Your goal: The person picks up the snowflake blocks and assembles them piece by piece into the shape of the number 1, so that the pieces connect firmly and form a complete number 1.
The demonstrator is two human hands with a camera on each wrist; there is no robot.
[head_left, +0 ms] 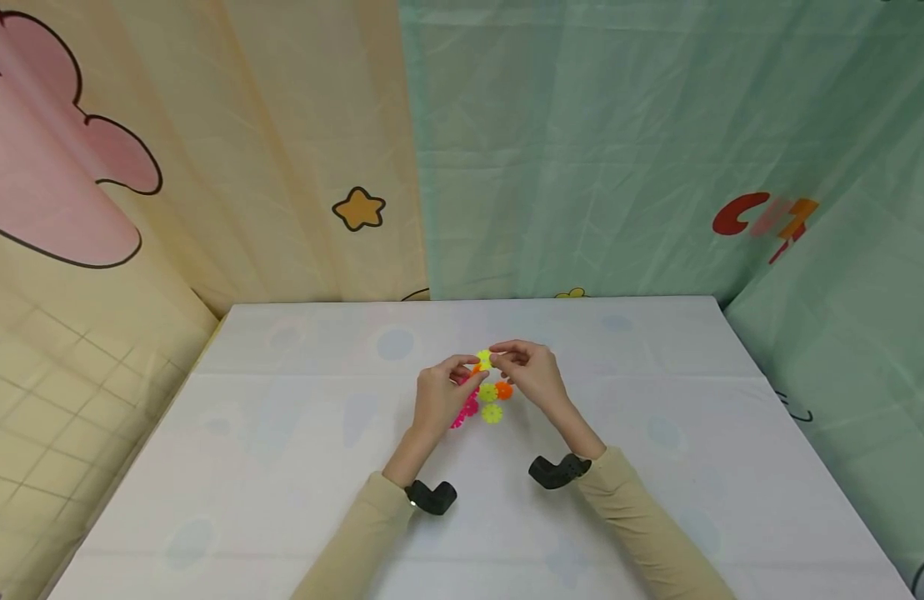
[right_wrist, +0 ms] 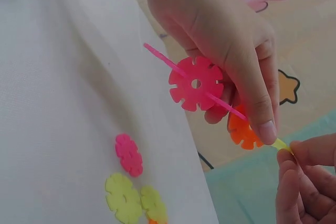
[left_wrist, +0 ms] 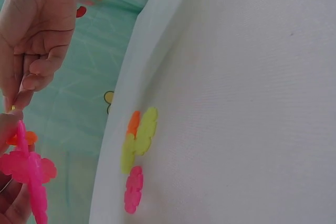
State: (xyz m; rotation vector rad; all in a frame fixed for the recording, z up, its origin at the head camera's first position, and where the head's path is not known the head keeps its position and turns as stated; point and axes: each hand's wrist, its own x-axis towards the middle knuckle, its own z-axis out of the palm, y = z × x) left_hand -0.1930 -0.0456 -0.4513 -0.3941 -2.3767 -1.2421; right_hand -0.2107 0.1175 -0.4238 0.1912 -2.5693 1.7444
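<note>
My left hand (head_left: 439, 398) holds a joined group of notched plastic snowflake discs over the table. In the right wrist view the group shows a pink disc (right_wrist: 195, 90) with other pink discs edge-on through its slots, and an orange disc (right_wrist: 242, 134) partly behind my left thumb. My right hand (head_left: 535, 377) faces the left one and pinches a yellow disc (head_left: 484, 359) between thumb and fingertips. This yellow disc meets the orange end of the group; fingers hide whether their slots are engaged.
Below the hands, loose discs lie on the white-covered table (head_left: 282, 467): yellow discs (head_left: 491, 413), an orange disc (head_left: 503, 390) and a pink disc (right_wrist: 129, 155). Printed curtains (head_left: 581, 150) hang behind the table's back edge and along its sides.
</note>
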